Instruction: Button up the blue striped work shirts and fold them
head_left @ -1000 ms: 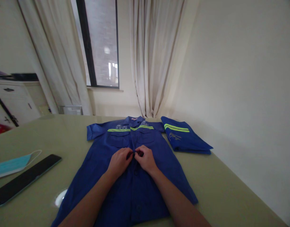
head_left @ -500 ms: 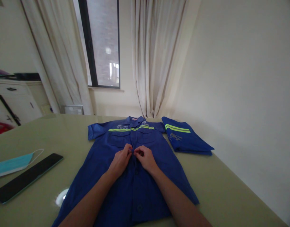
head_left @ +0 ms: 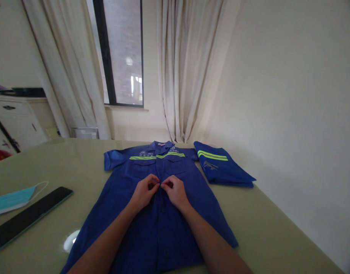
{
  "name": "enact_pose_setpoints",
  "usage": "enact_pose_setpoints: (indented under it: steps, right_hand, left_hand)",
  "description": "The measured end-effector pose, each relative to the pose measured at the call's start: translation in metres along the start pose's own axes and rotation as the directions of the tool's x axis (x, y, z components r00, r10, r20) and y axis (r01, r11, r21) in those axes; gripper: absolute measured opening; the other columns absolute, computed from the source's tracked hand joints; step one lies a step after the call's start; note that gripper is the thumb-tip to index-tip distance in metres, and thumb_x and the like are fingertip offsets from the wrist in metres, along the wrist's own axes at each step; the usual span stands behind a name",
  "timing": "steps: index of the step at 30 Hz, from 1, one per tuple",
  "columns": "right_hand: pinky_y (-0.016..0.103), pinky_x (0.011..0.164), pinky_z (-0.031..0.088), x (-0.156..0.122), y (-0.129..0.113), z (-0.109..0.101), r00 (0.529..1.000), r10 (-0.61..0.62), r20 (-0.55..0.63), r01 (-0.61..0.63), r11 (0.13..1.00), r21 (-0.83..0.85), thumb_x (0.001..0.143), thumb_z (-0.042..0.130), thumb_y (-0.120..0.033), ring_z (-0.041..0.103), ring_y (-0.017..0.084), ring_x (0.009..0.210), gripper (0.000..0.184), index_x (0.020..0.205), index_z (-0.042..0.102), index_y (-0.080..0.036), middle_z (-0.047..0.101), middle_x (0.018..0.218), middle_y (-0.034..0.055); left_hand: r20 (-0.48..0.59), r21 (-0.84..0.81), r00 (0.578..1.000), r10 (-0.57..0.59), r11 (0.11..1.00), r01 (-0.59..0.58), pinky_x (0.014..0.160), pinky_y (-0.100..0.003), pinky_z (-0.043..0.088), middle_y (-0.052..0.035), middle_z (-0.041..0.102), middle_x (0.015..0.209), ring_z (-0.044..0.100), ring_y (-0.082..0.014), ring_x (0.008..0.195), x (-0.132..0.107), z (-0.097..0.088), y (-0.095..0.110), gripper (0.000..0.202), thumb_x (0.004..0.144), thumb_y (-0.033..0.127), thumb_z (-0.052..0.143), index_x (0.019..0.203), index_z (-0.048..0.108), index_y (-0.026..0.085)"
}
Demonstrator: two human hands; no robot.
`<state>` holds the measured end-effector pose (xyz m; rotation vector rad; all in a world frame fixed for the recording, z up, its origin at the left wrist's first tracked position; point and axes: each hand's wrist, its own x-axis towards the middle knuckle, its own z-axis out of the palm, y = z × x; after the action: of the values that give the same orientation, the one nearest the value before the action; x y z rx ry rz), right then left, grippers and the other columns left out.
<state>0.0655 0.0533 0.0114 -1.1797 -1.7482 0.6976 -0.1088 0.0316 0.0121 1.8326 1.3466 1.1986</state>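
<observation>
A blue short-sleeved work shirt (head_left: 126, 213) with yellow-green reflective stripes lies flat, front up, on the green table (head_left: 263, 224). My left hand (head_left: 143, 192) and my right hand (head_left: 175, 190) meet at the shirt's front placket, mid-chest. Both hands pinch the fabric edges there with curled fingers, fingertips almost touching. A button at that spot is too small to make out. My forearms lie over the shirt's lower half.
A second blue garment (head_left: 220, 167), folded, lies right of the shirt near the wall. A black flat device (head_left: 26, 217) and a light blue face mask (head_left: 11, 198) lie at the left. Curtains, a window and a white cabinet (head_left: 15, 121) stand behind the table.
Both hands have shifted slightly up the placket and stayed pinched together. The view has swayed a little.
</observation>
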Motion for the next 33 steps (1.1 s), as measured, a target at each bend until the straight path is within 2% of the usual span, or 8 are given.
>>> enact_pose_setpoints:
  steps: [4,8,16,20,24,27,29,33]
  right_hand:
    - [0.024,0.061,0.043,0.004,0.005,0.002,0.988,0.153,0.016,-0.154,0.984,0.093,0.075,0.072,-0.022,0.059,0.015,0.064,0.004,0.074,0.075,-0.019,0.069,0.070,0.0000]
    - [0.023,0.052,0.038,0.009,0.008,0.002,0.944,0.307,0.119,-0.327,0.921,0.214,0.074,0.069,-0.024,0.054,0.013,0.051,0.009,0.072,0.074,-0.017,0.062,0.055,-0.0030]
    - [0.021,0.046,0.033,0.014,0.006,-0.003,0.921,0.321,0.220,-0.377,0.876,0.302,0.073,0.069,-0.025,0.048,0.010,0.043,0.010,0.070,0.073,-0.016,0.058,0.050,-0.0044]
    - [0.022,0.050,0.038,0.010,0.005,-0.002,0.955,0.254,0.153,-0.281,0.940,0.193,0.083,0.063,-0.025,0.053,0.012,0.048,0.019,0.071,0.074,-0.016,0.060,0.056,-0.0023]
    - [0.024,0.071,0.048,0.001,0.001,-0.002,0.999,0.003,0.047,-0.003,1.000,0.005,0.085,0.062,-0.018,0.064,0.015,0.075,0.017,0.090,0.078,-0.019,0.071,0.085,0.0029]
    - [0.025,0.082,0.048,-0.003,-0.004,-0.001,0.993,-0.070,0.095,0.081,0.989,-0.121,0.089,0.062,-0.019,0.065,0.016,0.088,0.018,0.100,0.077,-0.022,0.071,0.100,0.0041]
    - [0.026,0.084,0.047,-0.006,-0.007,0.001,0.990,-0.069,0.120,0.097,0.964,-0.249,0.095,0.060,-0.025,0.065,0.017,0.093,0.017,0.095,0.076,-0.022,0.071,0.099,0.0047]
    - [0.025,0.074,0.044,-0.010,-0.014,0.003,0.994,-0.033,0.100,0.078,0.870,-0.488,0.104,0.049,-0.035,0.066,0.016,0.085,0.034,0.084,0.073,-0.022,0.070,0.095,0.0052]
  left_hand:
    - [0.042,0.212,0.997,0.060,0.975,-0.067,0.074,-0.028,0.052,0.0004,0.075,0.086,0.071,-0.0180,0.080,-0.003,0.003,0.004,0.017,0.090,0.021,0.056,0.103,0.066,0.025]
    - [0.101,0.467,0.980,0.169,0.862,-0.197,0.087,-0.031,0.052,-0.0026,0.075,0.102,0.069,-0.0202,0.096,-0.007,0.004,0.003,0.026,0.094,0.020,0.054,0.114,0.069,0.028]
    - [0.126,0.587,0.964,0.235,0.766,-0.263,0.089,-0.032,0.052,-0.0054,0.076,0.099,0.069,-0.0218,0.096,-0.009,0.005,0.001,0.022,0.099,0.024,0.053,0.113,0.071,0.026]
    - [0.132,0.624,0.968,0.211,0.742,-0.247,0.089,-0.032,0.051,-0.0060,0.076,0.103,0.069,-0.0219,0.099,-0.010,0.006,0.006,0.026,0.102,0.024,0.046,0.111,0.070,0.025]
    - [0.098,0.637,0.987,0.131,0.754,-0.163,0.086,-0.032,0.051,-0.0049,0.075,0.102,0.069,-0.0214,0.097,-0.007,0.003,0.009,0.028,0.105,0.028,0.039,0.107,0.067,0.024]
    - [0.025,0.678,0.997,0.080,0.732,-0.075,0.086,-0.034,0.051,-0.0067,0.074,0.102,0.068,-0.0228,0.097,-0.005,0.000,0.005,0.034,0.106,0.026,0.032,0.111,0.065,0.022]
    - [-0.018,0.717,0.997,0.080,0.695,-0.042,0.092,-0.038,0.050,-0.0091,0.073,0.115,0.067,-0.0249,0.107,-0.005,0.000,-0.001,0.034,0.104,0.025,0.034,0.119,0.065,0.022]
    - [-0.059,0.760,0.995,0.082,0.650,-0.009,0.114,-0.051,0.036,-0.0103,0.062,0.144,0.053,-0.0301,0.135,-0.008,0.004,-0.013,0.041,0.101,0.032,0.042,0.138,0.059,0.027]
